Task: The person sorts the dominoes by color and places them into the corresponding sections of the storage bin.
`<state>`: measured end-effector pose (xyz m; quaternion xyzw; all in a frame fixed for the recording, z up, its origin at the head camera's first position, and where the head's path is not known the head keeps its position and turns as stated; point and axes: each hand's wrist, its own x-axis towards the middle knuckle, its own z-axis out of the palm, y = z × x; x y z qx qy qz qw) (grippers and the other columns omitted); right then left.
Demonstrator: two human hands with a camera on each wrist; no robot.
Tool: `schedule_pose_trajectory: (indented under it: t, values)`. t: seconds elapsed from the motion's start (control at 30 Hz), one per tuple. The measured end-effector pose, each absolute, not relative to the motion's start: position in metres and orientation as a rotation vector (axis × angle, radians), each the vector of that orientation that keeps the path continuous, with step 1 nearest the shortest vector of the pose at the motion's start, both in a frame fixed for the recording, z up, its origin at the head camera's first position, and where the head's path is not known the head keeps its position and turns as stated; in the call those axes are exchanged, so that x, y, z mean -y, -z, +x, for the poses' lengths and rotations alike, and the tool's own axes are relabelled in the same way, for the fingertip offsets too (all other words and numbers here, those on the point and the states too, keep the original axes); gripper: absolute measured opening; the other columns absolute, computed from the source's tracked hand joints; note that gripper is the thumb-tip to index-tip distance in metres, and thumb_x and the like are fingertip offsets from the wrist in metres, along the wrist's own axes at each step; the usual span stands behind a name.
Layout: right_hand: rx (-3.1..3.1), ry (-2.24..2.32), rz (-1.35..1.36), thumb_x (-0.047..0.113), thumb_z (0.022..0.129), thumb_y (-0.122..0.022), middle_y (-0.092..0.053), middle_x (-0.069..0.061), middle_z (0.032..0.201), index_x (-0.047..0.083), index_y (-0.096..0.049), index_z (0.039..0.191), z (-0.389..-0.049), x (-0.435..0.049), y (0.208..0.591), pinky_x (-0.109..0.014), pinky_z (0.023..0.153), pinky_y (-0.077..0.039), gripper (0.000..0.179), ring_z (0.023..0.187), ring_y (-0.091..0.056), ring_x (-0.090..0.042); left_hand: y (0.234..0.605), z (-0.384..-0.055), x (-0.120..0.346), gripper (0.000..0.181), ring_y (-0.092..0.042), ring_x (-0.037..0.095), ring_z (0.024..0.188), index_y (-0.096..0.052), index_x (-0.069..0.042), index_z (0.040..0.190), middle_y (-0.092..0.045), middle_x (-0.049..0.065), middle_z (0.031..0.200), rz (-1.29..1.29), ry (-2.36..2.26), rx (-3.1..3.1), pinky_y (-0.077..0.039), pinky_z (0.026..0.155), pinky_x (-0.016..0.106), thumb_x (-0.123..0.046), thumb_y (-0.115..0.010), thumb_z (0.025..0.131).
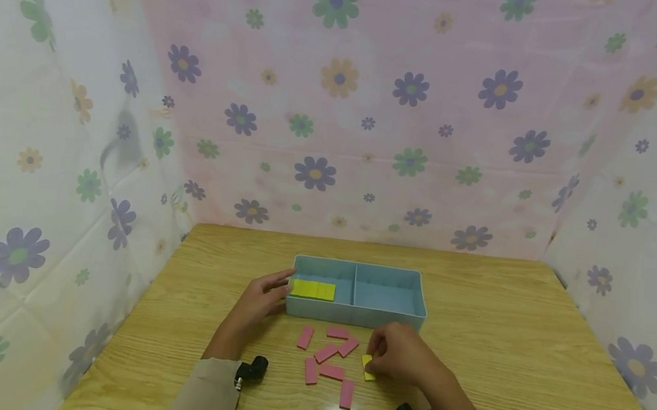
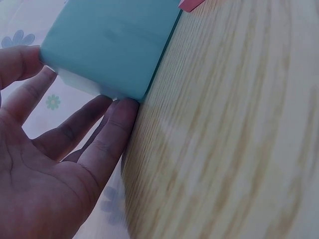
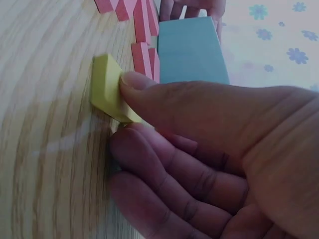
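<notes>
My right hand (image 1: pixel 405 354) pinches a yellow rectangular block (image 3: pixel 103 82) between thumb and fingers, low over the wooden table to the right of several pink blocks (image 1: pixel 332 372). My left hand (image 1: pixel 259 299) rests against the left end of a light blue two-compartment box (image 1: pixel 322 310), its fingertips spread along that end wall with the fingers fairly straight, as the left wrist view shows. Inside the left compartment, yellow blocks (image 1: pixel 313 290) lie side by side along the front wall. No blocks show in the right compartment (image 1: pixel 389 298).
The pink blocks are scattered in front of the box, between the two hands. Wood-grain table (image 1: pixel 487 358) extends to both sides. A flowered cloth (image 1: pixel 377 102) hangs behind the table and along its left and right sides.
</notes>
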<state>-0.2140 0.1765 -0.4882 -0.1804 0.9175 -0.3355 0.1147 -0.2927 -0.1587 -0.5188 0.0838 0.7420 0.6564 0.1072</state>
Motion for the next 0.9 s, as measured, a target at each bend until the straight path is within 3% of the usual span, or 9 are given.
schedule_pose_trajectory:
  t: [0.13, 0.27, 0.53, 0.9]
  values:
    - [-2.690, 0.995, -0.504, 0.008, 0.080, -0.086, -0.067, 0.004, 0.083, 0.012, -0.073, 0.089, -0.217, -0.180, 0.489, -0.031, 0.065, -0.053, 0.017, 0.077, -0.061, -0.014, 0.519, -0.293, 0.158, 0.046, -0.053, 0.037, 0.139, -0.051, -0.018, 0.154, -0.047, 0.016, 0.159, 0.235, -1.944, -2.180, -0.054, 0.104, 0.052, -0.021, -0.055, 0.108]
    - [-2.739, 0.940, -0.454, 0.015, 0.082, -0.086, -0.066, 0.005, 0.082, 0.014, -0.072, 0.087, -0.217, -0.182, 0.489, -0.032, 0.067, -0.052, 0.015, 0.077, -0.060, -0.013, 0.519, -0.292, 0.157, 0.046, -0.055, 0.037, 0.137, -0.052, -0.016, 0.154, -0.047, 0.017, 0.158, 0.229, -1.958, -2.180, -0.054, 0.104, 0.053, -0.019, -0.055, 0.108]
    - [-2.767, 0.912, -0.354, 0.023, 0.070, -0.096, -0.068, 0.003, 0.079, 0.011, -0.075, 0.080, -0.209, -0.174, 0.485, -0.032, 0.061, -0.051, 0.026, 0.071, -0.058, -0.014, 0.519, -0.292, 0.155, 0.046, -0.057, 0.036, 0.135, -0.053, -0.017, 0.153, -0.049, 0.016, 0.156, 0.211, -1.977, -2.166, -0.056, 0.103, 0.050, -0.020, -0.057, 0.108]
    - [-2.789, 0.877, -0.337, 0.015, 0.071, -0.095, -0.067, 0.003, 0.079, 0.010, -0.074, 0.083, -0.207, -0.171, 0.484, -0.032, 0.062, -0.052, 0.025, 0.072, -0.058, -0.014, 0.520, -0.293, 0.157, 0.046, -0.055, 0.036, 0.137, -0.051, -0.016, 0.154, -0.046, 0.017, 0.159, 0.228, -1.971, -2.150, -0.055, 0.104, 0.050, -0.020, -0.055, 0.108]
